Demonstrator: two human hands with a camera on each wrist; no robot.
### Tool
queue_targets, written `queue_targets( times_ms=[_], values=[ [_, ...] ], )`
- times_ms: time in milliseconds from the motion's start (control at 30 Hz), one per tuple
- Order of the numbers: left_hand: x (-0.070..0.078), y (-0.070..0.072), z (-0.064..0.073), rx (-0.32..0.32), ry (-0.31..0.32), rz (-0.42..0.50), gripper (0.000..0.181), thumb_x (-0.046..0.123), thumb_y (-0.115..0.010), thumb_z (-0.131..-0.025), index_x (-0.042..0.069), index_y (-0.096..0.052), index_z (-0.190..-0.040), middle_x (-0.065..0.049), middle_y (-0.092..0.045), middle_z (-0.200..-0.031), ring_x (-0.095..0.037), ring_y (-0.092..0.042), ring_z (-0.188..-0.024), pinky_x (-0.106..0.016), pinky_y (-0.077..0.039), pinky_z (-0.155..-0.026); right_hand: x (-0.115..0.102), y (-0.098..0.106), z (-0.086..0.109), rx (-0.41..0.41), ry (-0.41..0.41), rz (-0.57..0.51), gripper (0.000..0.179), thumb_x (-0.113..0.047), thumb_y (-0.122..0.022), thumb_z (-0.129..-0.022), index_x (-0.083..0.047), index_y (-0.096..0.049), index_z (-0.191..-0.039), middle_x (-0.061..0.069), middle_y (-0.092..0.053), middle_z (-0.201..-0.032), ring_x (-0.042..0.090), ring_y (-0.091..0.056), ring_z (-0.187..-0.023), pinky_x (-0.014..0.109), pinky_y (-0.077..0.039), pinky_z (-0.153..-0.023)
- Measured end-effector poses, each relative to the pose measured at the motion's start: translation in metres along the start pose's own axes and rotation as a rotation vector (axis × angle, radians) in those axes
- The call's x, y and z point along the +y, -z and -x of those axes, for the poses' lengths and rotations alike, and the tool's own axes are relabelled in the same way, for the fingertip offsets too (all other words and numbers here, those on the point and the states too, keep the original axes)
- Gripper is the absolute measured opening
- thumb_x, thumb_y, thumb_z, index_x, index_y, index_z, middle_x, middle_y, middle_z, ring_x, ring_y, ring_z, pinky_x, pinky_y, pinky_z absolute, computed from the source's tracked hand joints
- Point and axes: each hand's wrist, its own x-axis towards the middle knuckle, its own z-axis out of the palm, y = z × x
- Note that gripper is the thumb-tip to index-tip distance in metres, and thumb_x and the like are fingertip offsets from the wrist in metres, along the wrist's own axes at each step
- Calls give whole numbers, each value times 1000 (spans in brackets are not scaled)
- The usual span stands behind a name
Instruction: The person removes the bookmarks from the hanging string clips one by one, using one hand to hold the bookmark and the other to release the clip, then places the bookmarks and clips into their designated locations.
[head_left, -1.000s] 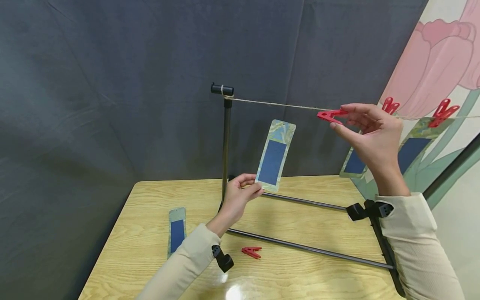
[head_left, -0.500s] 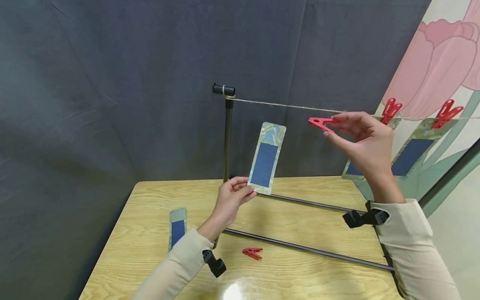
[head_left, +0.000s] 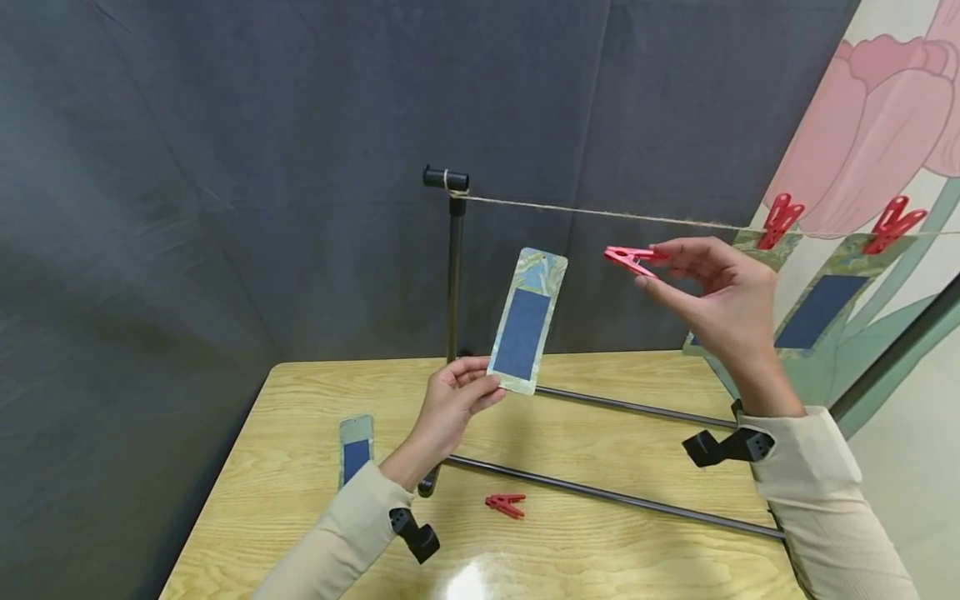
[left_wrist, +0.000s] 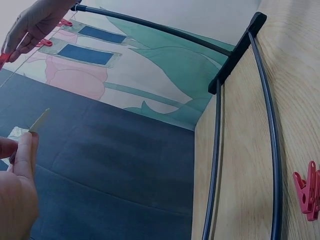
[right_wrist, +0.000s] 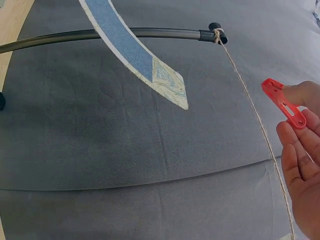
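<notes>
Between thumb and fingers, my left hand [head_left: 453,404] pinches the lower end of a bookmark [head_left: 521,333] with a blue panel and a green-blue patterned border, its top tilted a little right. My right hand [head_left: 723,296] pinches a red clothespin [head_left: 628,258] by its handle ends, below the string [head_left: 585,211] and right of the bookmark's top. In the right wrist view the clothespin [right_wrist: 285,103] lies beside the string, and the bookmark [right_wrist: 135,57] curves in from the top. Two similar bookmarks [head_left: 825,308] hang from the string at right under red clothespins [head_left: 892,225].
A black stand's upright [head_left: 454,283] holds the string's left end; its base bars [head_left: 615,497] lie across the wooden table [head_left: 262,500]. Another bookmark [head_left: 356,450] lies at left, partly behind my left sleeve. A red clothespin [head_left: 506,505] lies near the front bar.
My right hand has brought the clothespin left and down, away from the string. My left hand has drawn the bookmark slightly left and down.
</notes>
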Motion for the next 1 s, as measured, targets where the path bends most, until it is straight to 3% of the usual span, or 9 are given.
queue_targets(
  times_ms=[167,333,600,1000],
  values=[
    [4,0,5,2,10,9,26,-16,-57,-88,-17,-55,-115,-10,-61,-86,-14,-67,-75,-28,-57,-77,-6,-3,3,-14,7,-9,35,14,-78,-72,10,-68,-106,7,-71,-94,9,-66,-81,17,-52,-82],
    [6,2,10,9,16,17,23,-16,-57,-89,-11,-59,-111,-9,-60,-85,-15,-66,-75,-28,-57,-77,-15,-5,7,-14,34,-23,34,15,-77,-73,11,-68,-105,10,-69,-92,11,-62,-78,16,-52,-82],
    [9,9,16,9,26,31,18,-13,-58,-90,-6,-62,-106,-11,-62,-87,-17,-68,-77,-30,-57,-79,11,-5,14,-20,57,-17,39,16,-79,-69,8,-69,-106,12,-68,-101,11,-64,-88,15,-52,-80],
    [10,20,23,38,35,49,18,-13,-58,-90,-7,-60,-107,-10,-61,-86,-17,-67,-78,-31,-57,-80,13,-9,24,-57,55,-41,37,21,-77,-68,9,-69,-102,12,-63,-97,14,-61,-88,18,-53,-78]
  ],
)
